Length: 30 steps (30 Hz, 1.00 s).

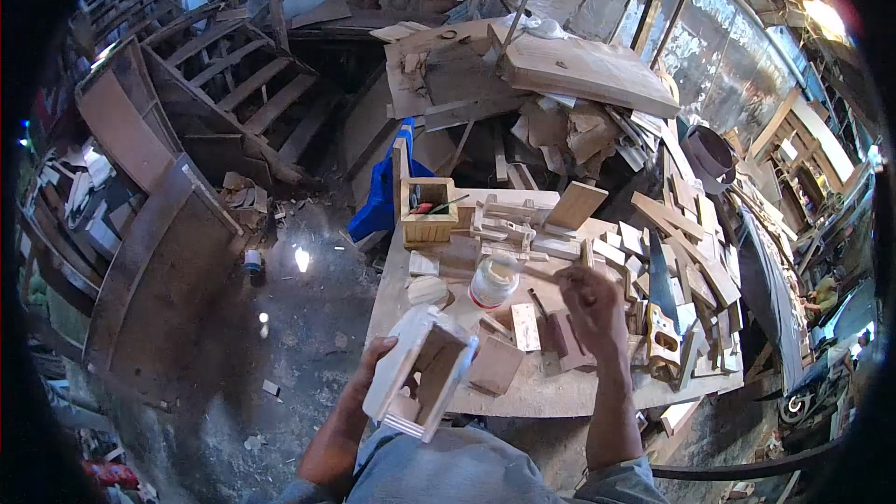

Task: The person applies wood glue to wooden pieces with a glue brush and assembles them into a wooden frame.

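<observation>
My left hand (pixel 371 361) grips a small open wooden box (pixel 420 373) at its left side, tilted over the front edge of the workbench. Some of the fingers are hidden behind the box. My right hand (pixel 593 303) is closed around a thin stick (pixel 534 271), whose far end is at the mouth of a white jar (pixel 493 284). Whether the tip touches the jar's contents cannot be made out. Between the jar and my right hand lie a pale wood block (pixel 525 328) and a brown wood piece (pixel 495 364).
A square wooden holder (pixel 428 213) with tools stands at the bench's back left. Beyond my right hand are a handsaw (pixel 664 317) and piled offcuts (pixel 702 266). Large boards (pixel 588 75) lie behind the bench; a curved panel (pixel 168 271) stands at the left.
</observation>
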Tool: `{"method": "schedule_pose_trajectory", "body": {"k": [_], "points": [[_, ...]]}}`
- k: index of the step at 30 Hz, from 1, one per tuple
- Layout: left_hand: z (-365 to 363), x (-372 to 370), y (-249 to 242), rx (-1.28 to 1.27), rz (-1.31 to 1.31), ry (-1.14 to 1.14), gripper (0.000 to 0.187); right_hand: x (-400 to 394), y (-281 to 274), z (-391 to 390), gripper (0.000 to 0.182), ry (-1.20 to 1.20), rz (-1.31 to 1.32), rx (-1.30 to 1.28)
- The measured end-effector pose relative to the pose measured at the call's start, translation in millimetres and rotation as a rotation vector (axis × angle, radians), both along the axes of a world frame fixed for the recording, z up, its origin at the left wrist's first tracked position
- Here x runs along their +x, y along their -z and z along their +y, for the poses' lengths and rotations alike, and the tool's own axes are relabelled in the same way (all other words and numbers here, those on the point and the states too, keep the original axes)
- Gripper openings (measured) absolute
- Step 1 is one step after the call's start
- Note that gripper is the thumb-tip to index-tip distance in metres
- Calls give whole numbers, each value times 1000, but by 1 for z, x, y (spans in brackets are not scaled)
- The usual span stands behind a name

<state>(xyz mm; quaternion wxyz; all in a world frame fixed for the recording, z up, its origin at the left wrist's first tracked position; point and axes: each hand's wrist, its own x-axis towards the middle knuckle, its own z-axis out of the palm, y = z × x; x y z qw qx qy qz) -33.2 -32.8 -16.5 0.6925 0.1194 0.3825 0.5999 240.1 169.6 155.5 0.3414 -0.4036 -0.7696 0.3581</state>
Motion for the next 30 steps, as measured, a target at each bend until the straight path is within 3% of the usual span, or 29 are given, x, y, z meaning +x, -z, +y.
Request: {"method": "schedule_pose_trajectory", "body": {"k": [1,4,7,8,10,12,16,19,22,23,30], "points": [[0,-5,24,-6,-71,-44,70,-1,13,12,19,66,-26,153],[9,-7,44,153,-256,-52,72,-6,35,39,17,151,-312,298],[8,8,24,127,394,-124,70,-36,24,37,12,65,-490,278],[6,14,14,122,612,-146,69,-42,29,43,13,-13,-438,410],[11,14,10,229,435,-143,68,-59,31,54,25,-123,-657,397],[13,11,12,405,-369,-95,66,-74,45,57,27,-102,-686,422],[3,19,-1,367,-484,-211,66,-65,43,37,32,197,-432,732],[-26,-1,47,385,-314,-235,73,-27,53,-5,32,305,-298,360],[-41,-9,56,356,-275,-248,75,-7,128,-65,54,338,-458,249],[-42,-11,55,346,-266,-247,75,-12,129,-86,62,336,-637,67],[-11,-1,-26,257,-177,-191,79,-36,167,-112,70,380,-537,86]]}}
